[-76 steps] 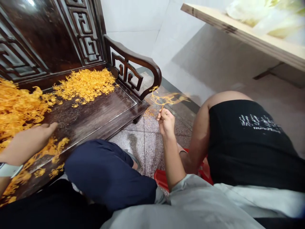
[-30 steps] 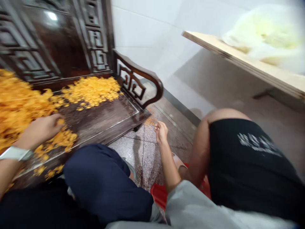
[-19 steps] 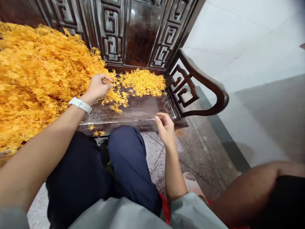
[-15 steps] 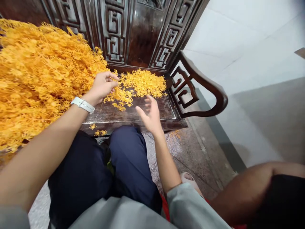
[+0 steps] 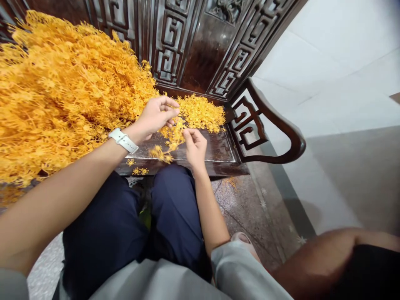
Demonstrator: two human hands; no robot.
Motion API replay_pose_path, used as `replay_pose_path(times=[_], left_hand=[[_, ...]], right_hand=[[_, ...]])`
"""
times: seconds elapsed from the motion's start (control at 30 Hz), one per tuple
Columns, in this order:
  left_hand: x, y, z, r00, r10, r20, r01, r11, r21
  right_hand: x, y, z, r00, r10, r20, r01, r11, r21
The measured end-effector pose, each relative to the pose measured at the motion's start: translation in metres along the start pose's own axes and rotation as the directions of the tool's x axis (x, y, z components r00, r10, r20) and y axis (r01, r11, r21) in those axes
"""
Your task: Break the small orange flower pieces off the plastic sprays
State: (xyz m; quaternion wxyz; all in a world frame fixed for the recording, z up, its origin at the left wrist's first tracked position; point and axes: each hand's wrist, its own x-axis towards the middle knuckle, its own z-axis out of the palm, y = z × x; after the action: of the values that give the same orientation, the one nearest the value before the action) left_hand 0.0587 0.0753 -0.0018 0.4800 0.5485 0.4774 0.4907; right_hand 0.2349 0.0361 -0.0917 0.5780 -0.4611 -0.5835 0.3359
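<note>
Bench (just 1) bears 2 yellow heaps; left hand, right hand near.

Pieces on bench

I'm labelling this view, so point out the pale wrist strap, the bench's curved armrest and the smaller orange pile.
Pale wrist strap [image 5: 118,135]: head view, on the band.
Curved armrest [image 5: 299,144]: head view, on its rounded front end.
Smaller orange pile [image 5: 204,113]: head view, mid-heap.
</note>
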Motion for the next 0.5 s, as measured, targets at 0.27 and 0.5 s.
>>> replay_pose_path(times=[0.27,0.5], left_hand=[[0.021,-0.030,-0.036,1.000,-0.004,-0.009,0.008,0.830,0.557],[0.031,-0.076,-0.053,0.850,-0.450,0.276,-0.165,0.271,0.948]], right_hand=[[-0.008,0.024,-0.024,0.982,0.172,-0.074,-0.171,0.985,0.019],[-0.016,0.066,0.010,0.897,0.353,0.267,-0.294,0.926,-0.238]])
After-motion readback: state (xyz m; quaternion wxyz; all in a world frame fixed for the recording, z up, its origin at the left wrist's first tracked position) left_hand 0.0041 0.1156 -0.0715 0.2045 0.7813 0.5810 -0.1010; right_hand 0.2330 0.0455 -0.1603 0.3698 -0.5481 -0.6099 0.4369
